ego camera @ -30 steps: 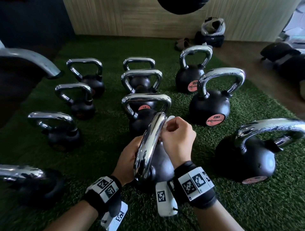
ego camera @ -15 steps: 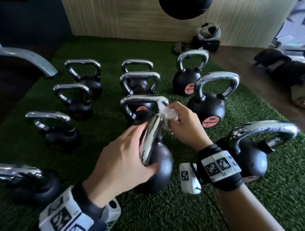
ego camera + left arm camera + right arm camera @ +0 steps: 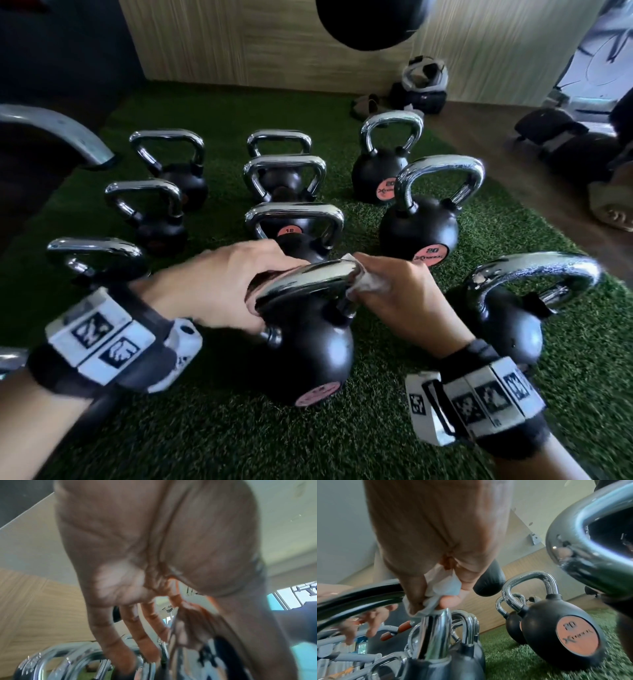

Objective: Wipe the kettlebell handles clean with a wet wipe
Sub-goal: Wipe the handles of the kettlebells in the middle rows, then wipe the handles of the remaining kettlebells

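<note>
Site: green artificial turf (image 3: 394, 445) with rows of black kettlebells, all with chrome handles.
Working kettlebell: nearest one (image 3: 308, 356), centre front, resting on the turf, pink label low on its face.
Its handle (image 3: 308, 277): lies crosswise to the person, one end toward each hand.
Left hand (image 3: 219, 284): fingers curled over the handle's left end. Judged a bracing hold, so the bell does not roll or turn under the rubbing.
Right hand (image 3: 397, 301): at the handle's right corner, fingers and thumb pinching the wet wipe (image 3: 364, 286) against the chrome.
Wipe, wrist view: bunched white wad (image 3: 440, 588) squeezed between thumb and fingers, its lower edge touching the top of the handle post. Bunching probably gives a firm pad for the curved corner.
Step, judged: right bend of this handle under wiping; the left end is covered by the bracing hand.
Neighbours: 20-marked kettlebell (image 3: 419, 229) behind right, 12-marked one (image 3: 294, 229) directly behind. Whether these are already wiped cannot be told.
</note>
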`<state>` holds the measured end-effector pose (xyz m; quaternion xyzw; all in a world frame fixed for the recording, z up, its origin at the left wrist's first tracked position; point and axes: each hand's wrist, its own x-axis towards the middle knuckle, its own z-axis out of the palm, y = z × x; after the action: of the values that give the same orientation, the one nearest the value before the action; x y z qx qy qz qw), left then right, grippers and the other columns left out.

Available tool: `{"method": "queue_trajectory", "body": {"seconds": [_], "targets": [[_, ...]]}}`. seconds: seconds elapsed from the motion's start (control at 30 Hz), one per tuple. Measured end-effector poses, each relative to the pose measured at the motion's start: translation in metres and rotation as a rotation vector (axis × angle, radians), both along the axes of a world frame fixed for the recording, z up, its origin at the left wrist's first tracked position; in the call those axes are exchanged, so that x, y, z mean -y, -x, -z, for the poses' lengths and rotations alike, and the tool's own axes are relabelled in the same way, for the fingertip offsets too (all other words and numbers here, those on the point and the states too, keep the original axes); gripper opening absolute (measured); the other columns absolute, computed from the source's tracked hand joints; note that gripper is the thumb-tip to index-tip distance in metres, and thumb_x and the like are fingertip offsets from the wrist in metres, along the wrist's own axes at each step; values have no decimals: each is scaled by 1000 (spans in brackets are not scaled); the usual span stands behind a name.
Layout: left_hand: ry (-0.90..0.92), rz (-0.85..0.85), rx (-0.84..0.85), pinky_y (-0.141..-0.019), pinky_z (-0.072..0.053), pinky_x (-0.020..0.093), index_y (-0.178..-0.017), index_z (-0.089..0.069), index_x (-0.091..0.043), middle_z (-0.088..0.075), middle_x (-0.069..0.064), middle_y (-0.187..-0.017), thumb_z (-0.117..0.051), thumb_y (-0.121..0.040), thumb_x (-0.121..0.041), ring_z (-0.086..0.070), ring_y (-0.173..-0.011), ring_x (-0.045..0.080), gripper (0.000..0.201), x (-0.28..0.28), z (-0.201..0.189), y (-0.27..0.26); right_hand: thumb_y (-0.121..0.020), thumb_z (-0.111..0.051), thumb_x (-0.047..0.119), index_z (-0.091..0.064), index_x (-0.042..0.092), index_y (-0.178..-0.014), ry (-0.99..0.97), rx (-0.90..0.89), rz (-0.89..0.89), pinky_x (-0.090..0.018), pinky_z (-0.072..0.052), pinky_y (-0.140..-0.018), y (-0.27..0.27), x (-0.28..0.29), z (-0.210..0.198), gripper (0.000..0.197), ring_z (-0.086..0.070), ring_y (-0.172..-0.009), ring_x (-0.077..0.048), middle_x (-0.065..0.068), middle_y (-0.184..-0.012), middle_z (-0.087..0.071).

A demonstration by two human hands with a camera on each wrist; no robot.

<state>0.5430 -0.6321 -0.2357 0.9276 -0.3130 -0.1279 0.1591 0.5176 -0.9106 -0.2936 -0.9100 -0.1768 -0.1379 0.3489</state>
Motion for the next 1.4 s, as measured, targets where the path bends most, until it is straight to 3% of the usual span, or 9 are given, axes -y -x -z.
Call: {"method": "queue_trajectory", "body": {"seconds": [0.1, 0.23, 0.37, 0.5, 0.63, 0.8, 1.0, 1.17, 1.4], "targets": [[-161, 66, 53, -71, -39, 14, -140, -28, -70, -46, -22, -99, -86, -66, -50, -50, -93, -9, 96, -4, -9, -14, -82, -82, 14, -73, 14, -120, -31, 68, 44, 2, -43, -80, 27, -4, 9, 40, -67, -86, 12, 17, -89, -75], [-139, 53, 77, -66, -36, 17, -136, -32, -72, -44, -17, -92, -87, -68, -49, -50, -82, -8, 90, -3, -11, -7, -83, -82, 14, -72, 10, -123, -77, 73, 83, -15, -54, -87, 34, -9, 14, 41, -72, -84, -1, 9, -92, -79], [-146, 31, 111, -66, -38, 18, -138, -30, -71, -41, -20, -99, -86, -72, -43, -49, -84, -9, 92, 6, -13, 2, -83, -81, 15, -71, 23, -123, -97, -42, 76, -8, -50, -83, 35, -9, 4, 42, -67, -81, 14, 29, -81, -70], [56, 73, 122, -87, -49, 25, -148, -32, -58, -41, -33, -116, -73, -80, -51, -52, -101, -7, 80, 48, -29, 11, -80, -85, 22, -76, 27, -117, 111, -109, 130, 1, -41, -70, 40, 16, -21, 38, -65, -79, 8, 17, -94, -74], [336, 62, 172, -78, -46, 17, -145, -44, -49, -52, -27, -113, -70, -87, -48, -55, -94, -4, 64, 98, -33, 26, -78, -86, 30, -80, 36, -103, 22, -112, 365, -2, -43, -74, 42, 56, -55, 26, -69, -87, 2, 14, -95, -78], [461, -14, -60, -87, -55, 22, -146, -48, -39, -57, -23, -113, -71, -88, -41, -58, -102, -4, 63, 149, 25, 35, -83, -81, 22, -79, 28, -97, -247, -221, 510, -30, -51, -63, 38, 102, -86, 15, -65, -65, -8, -2, -78, -76], [451, -122, -224, -105, -48, 26, -152, -37, -32, -54, -18, -134, -69, -85, -46, -52, -126, 1, 75, 215, 93, 40, -77, -78, 10, -73, 33, -112, -12, -156, 497, -25, -54, -68, 27, 165, -91, 42, -66, -78, -4, 7, -100, -69], [549, -172, -310, -90, -30, -6, -136, -49, -39, -56, -30, -122, -85, -68, -53, -48, -112, -20, 78, 276, 130, 28, -85, -79, 17, -75, 30, -117, 78, -8, 489, -1, -40, -63, 33, 200, -80, 35, -61, -75, 16, 30, -86, -66], [743, -425, -262, -86, -46, 4, -108, -66, -34, -71, -22, -103, -95, -56, -54, -63, -100, -14, 63, 318, 159, 27, -87, -72, 0, -76, 17, -113, 124, 190, 370, -6, -42, -76, 34, 229, -52, 31, -59, -84, -5, 6, -105, -65]]}}
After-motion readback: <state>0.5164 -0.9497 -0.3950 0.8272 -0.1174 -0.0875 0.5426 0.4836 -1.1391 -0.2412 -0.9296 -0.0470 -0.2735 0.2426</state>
